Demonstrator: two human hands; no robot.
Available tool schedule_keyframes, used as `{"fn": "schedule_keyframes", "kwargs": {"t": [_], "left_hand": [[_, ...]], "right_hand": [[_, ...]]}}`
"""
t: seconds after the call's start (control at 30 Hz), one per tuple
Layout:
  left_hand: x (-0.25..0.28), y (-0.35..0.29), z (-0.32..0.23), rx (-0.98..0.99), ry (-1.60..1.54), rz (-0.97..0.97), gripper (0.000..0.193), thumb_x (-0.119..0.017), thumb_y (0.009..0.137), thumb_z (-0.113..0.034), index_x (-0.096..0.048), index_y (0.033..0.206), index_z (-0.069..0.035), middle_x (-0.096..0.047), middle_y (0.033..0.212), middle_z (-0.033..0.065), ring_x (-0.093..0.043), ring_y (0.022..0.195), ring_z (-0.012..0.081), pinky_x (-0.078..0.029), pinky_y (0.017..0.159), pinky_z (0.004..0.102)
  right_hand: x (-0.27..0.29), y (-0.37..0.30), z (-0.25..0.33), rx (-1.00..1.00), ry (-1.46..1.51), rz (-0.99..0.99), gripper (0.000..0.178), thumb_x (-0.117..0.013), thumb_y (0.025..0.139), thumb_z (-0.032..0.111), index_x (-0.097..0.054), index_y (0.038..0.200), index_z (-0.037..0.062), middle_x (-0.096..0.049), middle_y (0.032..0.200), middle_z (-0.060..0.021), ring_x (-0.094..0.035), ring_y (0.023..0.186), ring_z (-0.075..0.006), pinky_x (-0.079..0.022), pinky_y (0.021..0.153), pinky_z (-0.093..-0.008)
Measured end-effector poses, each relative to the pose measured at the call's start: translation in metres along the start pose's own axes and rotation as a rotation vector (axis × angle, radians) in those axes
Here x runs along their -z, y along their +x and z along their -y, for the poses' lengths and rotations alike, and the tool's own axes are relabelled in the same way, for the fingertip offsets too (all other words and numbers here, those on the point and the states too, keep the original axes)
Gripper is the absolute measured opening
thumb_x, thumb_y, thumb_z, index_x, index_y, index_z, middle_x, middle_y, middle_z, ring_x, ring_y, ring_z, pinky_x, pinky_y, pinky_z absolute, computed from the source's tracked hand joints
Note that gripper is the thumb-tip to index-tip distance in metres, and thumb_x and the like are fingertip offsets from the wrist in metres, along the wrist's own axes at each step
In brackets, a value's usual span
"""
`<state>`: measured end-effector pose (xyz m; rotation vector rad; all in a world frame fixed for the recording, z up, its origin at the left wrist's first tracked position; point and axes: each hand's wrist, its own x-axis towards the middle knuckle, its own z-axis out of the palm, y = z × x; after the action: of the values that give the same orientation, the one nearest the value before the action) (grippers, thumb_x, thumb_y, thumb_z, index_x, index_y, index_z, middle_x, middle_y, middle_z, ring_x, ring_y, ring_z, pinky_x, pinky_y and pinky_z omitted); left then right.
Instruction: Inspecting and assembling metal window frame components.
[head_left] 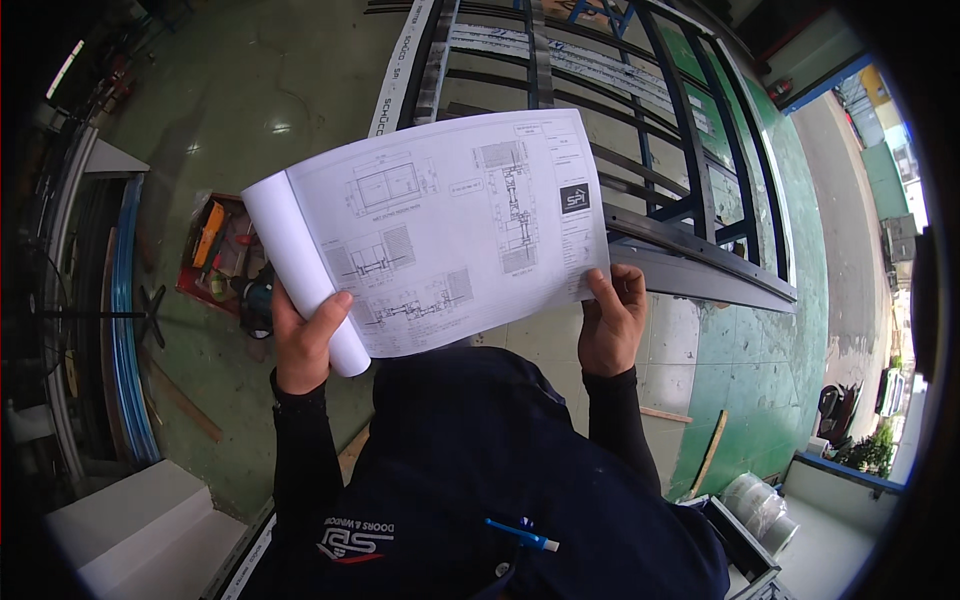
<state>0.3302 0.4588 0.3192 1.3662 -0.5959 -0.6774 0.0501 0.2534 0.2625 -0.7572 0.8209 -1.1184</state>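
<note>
A large white sheet with technical drawings (450, 230) is spread between my two hands in front of my chest. Its left side curls back into a thick paper roll (300, 270). My left hand (307, 335) is closed round the lower end of that roll, thumb on top. At the sheet's lower right corner, my right hand (613, 318) pinches the edge between thumb and fingers. Window or door sections are drawn in black lines on the page, with a dark logo box on its right side.
Beyond the sheet, dark metal profiles (690, 130) lie across a blue-legged rack. A red tool box (200, 285) with a drill (257, 305) sits on the floor at left. Long profiles (122, 340) stand along the left side. A wood strip (710, 453) lies at lower right.
</note>
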Motion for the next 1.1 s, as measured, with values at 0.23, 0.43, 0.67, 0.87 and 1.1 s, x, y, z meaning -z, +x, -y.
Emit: {"fn": "schedule_keyframes", "kwargs": {"t": [0.23, 0.43, 0.67, 0.87, 1.1], "left_hand": [[0.008, -0.005, 0.009, -0.002, -0.024, -0.022, 0.055, -0.068, 0.089, -0.010, -0.047, 0.139, 0.002, -0.059, 0.127, 0.0122, -0.057, 0.114, 0.0190, -0.045, 0.103, 0.0379], [0.013, -0.005, 0.013, 0.005, -0.041, -0.059, 0.059, -0.069, 0.088, -0.011, -0.046, 0.141, 0.003, -0.058, 0.128, 0.0128, -0.056, 0.116, 0.0197, -0.045, 0.103, 0.0383], [0.010, -0.007, 0.013, -0.003, -0.012, -0.133, 0.067, -0.070, 0.087, -0.018, -0.043, 0.144, 0.003, -0.056, 0.132, 0.0151, -0.056, 0.119, 0.0233, -0.045, 0.105, 0.0398], [0.011, -0.005, 0.015, -0.036, -0.045, -0.121, 0.072, -0.071, 0.086, -0.018, -0.041, 0.148, 0.004, -0.057, 0.134, 0.0159, -0.057, 0.121, 0.0243, -0.046, 0.105, 0.0402], [0.013, -0.007, 0.015, -0.024, -0.074, -0.117, 0.072, -0.071, 0.086, -0.018, -0.041, 0.148, 0.004, -0.057, 0.134, 0.0157, -0.058, 0.120, 0.0245, -0.046, 0.105, 0.0408]], "right_hand": [[-0.005, -0.010, 0.000, 0.124, -0.169, 0.044, 0.023, -0.078, 0.094, 0.002, -0.062, 0.111, 0.0041, -0.068, 0.099, -0.0048, -0.063, 0.094, -0.0125, -0.050, 0.088, -0.0278], [-0.012, -0.014, 0.006, 0.184, -0.214, 0.007, 0.020, -0.077, 0.097, 0.007, -0.060, 0.108, 0.0033, -0.065, 0.096, -0.0042, -0.059, 0.089, -0.0100, -0.048, 0.084, -0.0263], [0.003, -0.011, 0.010, 0.151, -0.198, 0.097, 0.020, -0.075, 0.099, 0.008, -0.056, 0.099, 0.0061, -0.061, 0.089, 0.0009, -0.056, 0.083, -0.0062, -0.047, 0.077, -0.0242], [0.008, -0.006, 0.006, 0.122, -0.176, 0.128, 0.020, -0.074, 0.100, 0.009, -0.055, 0.097, 0.0067, -0.060, 0.088, 0.0020, -0.055, 0.079, -0.0058, -0.047, 0.074, -0.0240], [0.005, -0.008, 0.006, 0.117, -0.125, 0.147, 0.020, -0.074, 0.101, 0.009, -0.054, 0.100, 0.0073, -0.061, 0.088, 0.0015, -0.055, 0.081, -0.0056, -0.046, 0.074, -0.0237]]}}
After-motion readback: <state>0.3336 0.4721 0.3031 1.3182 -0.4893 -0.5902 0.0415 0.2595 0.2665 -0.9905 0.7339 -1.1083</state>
